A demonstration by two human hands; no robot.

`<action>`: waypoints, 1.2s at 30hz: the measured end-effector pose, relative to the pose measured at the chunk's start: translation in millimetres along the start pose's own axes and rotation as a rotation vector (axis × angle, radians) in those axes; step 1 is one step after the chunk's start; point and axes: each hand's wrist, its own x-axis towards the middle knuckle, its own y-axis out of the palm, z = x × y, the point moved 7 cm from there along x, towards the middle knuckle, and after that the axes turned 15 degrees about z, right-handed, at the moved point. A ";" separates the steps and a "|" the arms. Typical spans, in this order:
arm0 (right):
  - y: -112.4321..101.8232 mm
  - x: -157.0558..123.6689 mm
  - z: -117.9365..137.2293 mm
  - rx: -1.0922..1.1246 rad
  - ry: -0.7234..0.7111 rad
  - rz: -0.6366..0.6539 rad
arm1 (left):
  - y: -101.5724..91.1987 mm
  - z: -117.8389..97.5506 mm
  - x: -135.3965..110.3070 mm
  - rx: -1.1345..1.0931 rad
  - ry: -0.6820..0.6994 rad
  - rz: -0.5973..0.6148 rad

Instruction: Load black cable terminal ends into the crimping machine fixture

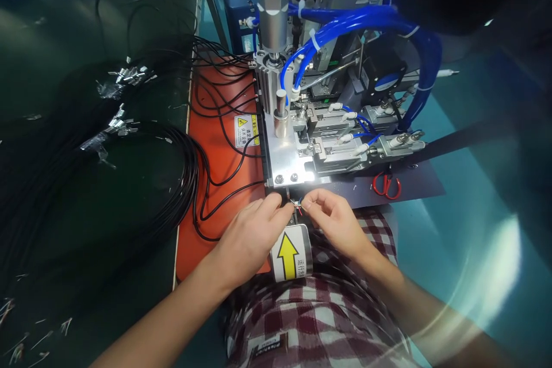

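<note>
Between the left hand (257, 225) and right hand (335, 219), thin wires (297, 204) sit pinched by both; red-handled scissors (387, 184) lie beyond the right hand.

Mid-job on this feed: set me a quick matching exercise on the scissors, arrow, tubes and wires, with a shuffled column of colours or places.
1. scissors
2. arrow
3. tubes
4. wires

A. blue
B. between left hand and right hand
C. red-handled
D. yellow

Pairs: 1-C, 2-D, 3-A, 4-B
</note>
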 end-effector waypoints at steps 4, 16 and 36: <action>0.0 -1.4 -0.2 -0.018 0.023 0.000 | -1.4 -0.9 0.9 0.015 -0.006 0.010; -0.6 -0.4 -1.9 0.043 0.055 0.025 | -2.7 -1.3 0.7 -0.007 -0.001 -0.008; -0.3 0.2 -2.7 0.042 0.044 0.021 | 2.0 -0.4 -0.9 -0.067 0.009 -0.024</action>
